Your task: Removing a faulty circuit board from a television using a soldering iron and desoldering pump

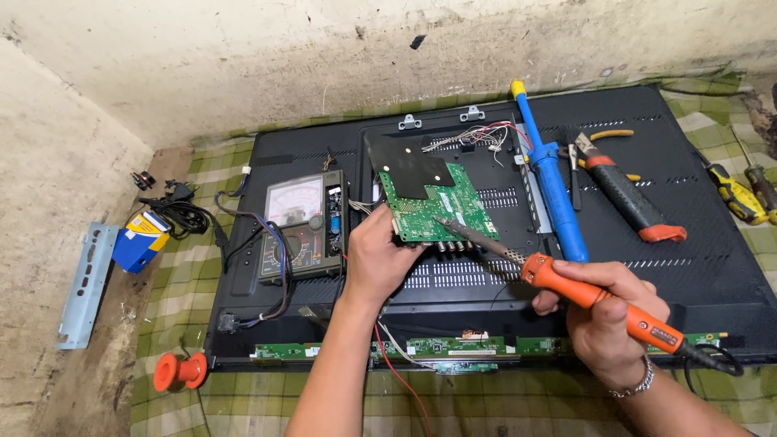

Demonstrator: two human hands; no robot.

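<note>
Gripping the orange-handled soldering iron (603,301), the right hand (603,320) had its fingers wrapped fully around the handle, near the front edge of the flat-panel television (688,267) that lay face down on a checked cloth (243,396). The left hand (380,257) pinched the lower left edge of the green circuit board (437,206), thumb on top and fingers curled beneath, holding that board tilted above the television's rear cover.

The iron's tip (441,220) lay on or just above the board surface, near the row of connectors at the board's lower edge; contact could not be confirmed. A red wire (401,380) ran from beneath the left hand across the television's front edge.

Hazard, as a judgement: the board was supported by one hand only, so pressure from the tip could rock it, bridging adjacent pads or sliding the tip toward the left thumb. The iron's cord trailed across the television's front right corner and could snag.

On the cover's left half sat an analogue multimeter (303,226) with leads. Right of the board lay a blue desoldering pump (558,194), then pliers (627,194). Off the television's right edge were screwdrivers (740,194); off its near left corner, an orange solder spool (180,371).
</note>
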